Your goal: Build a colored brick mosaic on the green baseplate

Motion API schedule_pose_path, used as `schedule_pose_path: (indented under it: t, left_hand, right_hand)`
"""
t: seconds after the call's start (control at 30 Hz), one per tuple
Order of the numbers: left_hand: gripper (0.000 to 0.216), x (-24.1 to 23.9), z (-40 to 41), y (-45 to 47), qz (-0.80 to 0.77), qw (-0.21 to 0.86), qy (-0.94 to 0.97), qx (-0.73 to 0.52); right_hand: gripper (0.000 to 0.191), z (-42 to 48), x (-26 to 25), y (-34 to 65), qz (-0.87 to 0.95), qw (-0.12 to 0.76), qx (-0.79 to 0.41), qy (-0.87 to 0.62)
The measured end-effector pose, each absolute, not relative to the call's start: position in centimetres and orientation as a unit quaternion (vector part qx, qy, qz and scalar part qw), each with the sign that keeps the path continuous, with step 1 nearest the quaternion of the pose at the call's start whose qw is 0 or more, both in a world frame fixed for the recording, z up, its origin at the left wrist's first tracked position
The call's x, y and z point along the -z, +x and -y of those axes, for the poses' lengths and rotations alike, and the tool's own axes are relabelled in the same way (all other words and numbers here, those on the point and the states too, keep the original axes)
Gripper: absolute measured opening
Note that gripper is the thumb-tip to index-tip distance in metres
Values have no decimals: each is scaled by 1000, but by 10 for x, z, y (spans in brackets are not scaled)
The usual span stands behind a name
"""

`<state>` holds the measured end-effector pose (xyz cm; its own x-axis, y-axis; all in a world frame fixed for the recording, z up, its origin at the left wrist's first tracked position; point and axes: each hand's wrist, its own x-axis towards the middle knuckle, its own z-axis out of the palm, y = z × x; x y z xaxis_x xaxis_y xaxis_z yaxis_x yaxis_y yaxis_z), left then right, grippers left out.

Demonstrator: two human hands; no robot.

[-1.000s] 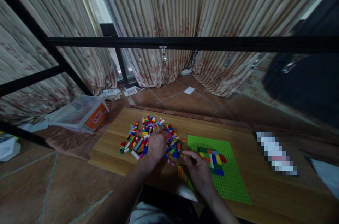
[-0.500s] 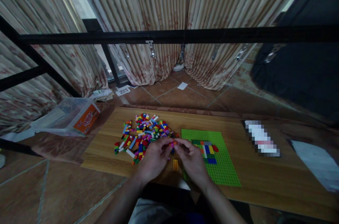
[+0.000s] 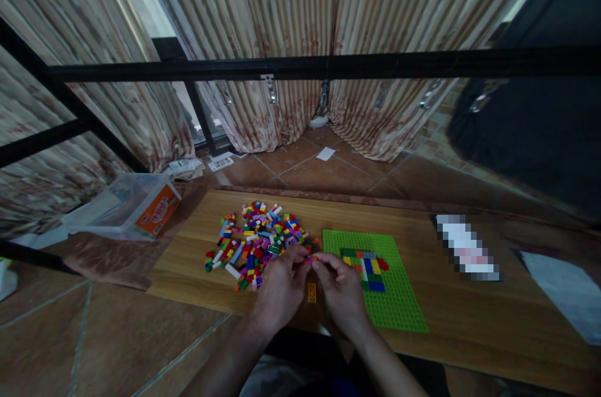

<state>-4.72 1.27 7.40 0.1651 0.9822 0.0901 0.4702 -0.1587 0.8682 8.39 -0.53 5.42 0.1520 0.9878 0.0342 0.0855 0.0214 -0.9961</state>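
Fingertips of my left hand (image 3: 280,289) and my right hand (image 3: 342,290) meet over the table, both pinched on small toy bricks (image 3: 309,260) that look pink and orange-red. Fingers cover most of these bricks, so their exact shape is hidden. Just below the fingertips, a yellow-orange brick (image 3: 312,292) lies on the wood. A loose pile of multicoloured bricks (image 3: 256,237) spreads beside and beyond my left hand. To the right, a green baseplate (image 3: 399,297) carries a flat patch of joined bricks (image 3: 369,267) in several colours; my right hand is close to its left edge.
A blurred-out flat object (image 3: 467,248) and a white sheet (image 3: 558,290) lie on the right of the wooden table (image 3: 188,278). Off its left end stands a clear plastic box (image 3: 126,206) with an orange label. Behind runs a black metal bar (image 3: 300,65) before curtains.
Both hands stay pinched together, with my left hand turned slightly and its fingers shifted around the small bricks. The whole view has shifted a little to the right.
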Motion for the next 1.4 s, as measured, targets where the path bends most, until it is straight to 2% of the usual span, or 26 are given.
schedule_pose_path:
  t: [0.33, 0.57, 0.9, 1.4]
  left_hand:
    - [15, -65, -9, -46, -570, 343, 659, -351]
    - [24, -56, -10, -54, -569, 400, 624, -355]
    - [23, -51, -29, -86, -606, 235, 678, -343]
    - [30, -32, -33, -96, -588, 192, 714, -329]
  right_hand:
    - [24, 9, -42, 77, 479, 534, -394, -575]
    - [36, 4, -34, 75, 386, 558, -482, -554]
    - [43, -5, -17, 74, 353, 549, -496, -573]
    - [37, -17, -8, 77, 429, 528, -455, -576]
